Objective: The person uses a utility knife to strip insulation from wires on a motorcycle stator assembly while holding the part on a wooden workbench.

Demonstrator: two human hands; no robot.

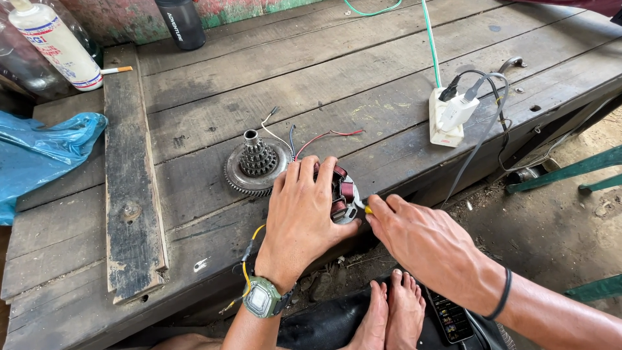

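Left hand clamps the stator coil plate flat at the wooden workbench front edge, beside the toothed gear — right hand grips a yellow-handled tool, its axis pointing left into the plate.

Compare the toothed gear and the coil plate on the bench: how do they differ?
The toothed gear lies bare and untouched; the coil plate sits under the left hand, with the right hand at its edge. The gear is grey metal; the plate carries reddish-brown windings and coloured wires. Both are round and rest on the wooden bench.
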